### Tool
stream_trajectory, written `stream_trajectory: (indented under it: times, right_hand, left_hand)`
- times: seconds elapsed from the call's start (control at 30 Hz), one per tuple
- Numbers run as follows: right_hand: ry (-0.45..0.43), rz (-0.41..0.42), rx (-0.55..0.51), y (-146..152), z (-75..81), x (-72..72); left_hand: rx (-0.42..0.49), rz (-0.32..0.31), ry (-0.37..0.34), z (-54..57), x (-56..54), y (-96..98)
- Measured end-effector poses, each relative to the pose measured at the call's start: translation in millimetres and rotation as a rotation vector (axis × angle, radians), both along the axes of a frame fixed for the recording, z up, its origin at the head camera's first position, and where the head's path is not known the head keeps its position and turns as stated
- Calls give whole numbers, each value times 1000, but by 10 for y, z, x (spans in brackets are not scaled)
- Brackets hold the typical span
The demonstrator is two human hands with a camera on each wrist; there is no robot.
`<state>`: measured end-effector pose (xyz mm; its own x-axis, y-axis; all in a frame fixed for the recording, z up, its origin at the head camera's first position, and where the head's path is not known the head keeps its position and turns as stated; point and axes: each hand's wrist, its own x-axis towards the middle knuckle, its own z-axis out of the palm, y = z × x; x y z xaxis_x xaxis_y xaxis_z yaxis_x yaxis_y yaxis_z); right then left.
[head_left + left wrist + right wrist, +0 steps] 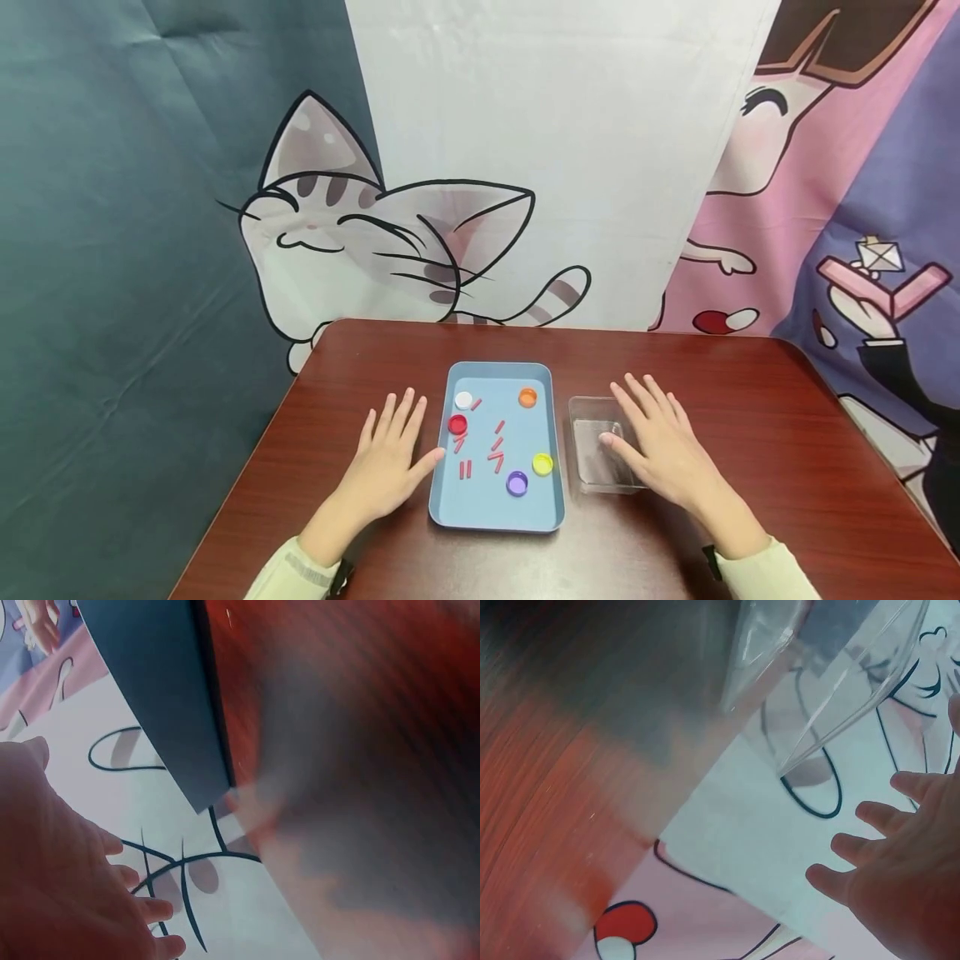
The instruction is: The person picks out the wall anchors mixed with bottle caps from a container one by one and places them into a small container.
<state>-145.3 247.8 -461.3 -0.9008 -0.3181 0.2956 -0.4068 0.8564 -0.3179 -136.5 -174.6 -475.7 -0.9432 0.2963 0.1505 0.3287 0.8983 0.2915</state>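
My left hand (386, 468), palm down with fingers spread, is beside the left edge of a blue tray (480, 512); the thumb tip overlaps its rim in the head view. My right hand (663, 446) is spread too, its thumb over a clear plastic box (592, 454) right of the tray. Both hands hold nothing. Inside the tray are several short pink sticks (497, 443) and small round caps: white (463, 401), red (457, 425), orange (527, 397), yellow (542, 465) and purple (517, 483). In the left wrist view the tray's side (161, 690) rises near the fingers.
Everything stands on a dark red-brown wooden table (780, 433). Behind it hangs a cloth backdrop (585, 125) printed with a cartoon cat and figures. The tray and the box stand side by side with a narrow gap between them.
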Motion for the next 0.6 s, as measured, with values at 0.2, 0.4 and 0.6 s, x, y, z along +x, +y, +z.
stream_trajectory:
  times: [0.2,0.4,0.6]
  right_hand:
    - [14,23,-6,-155,-4,41]
    - [35,37,-34,-315,-43,49]
    - [20,70,-51,-493,-59,74]
  left_hand:
    - [-3,-12,-7,4,133,54]
    - [-43,6,-35,5,248,131]
    - [-71,7,-47,-17,347,194]
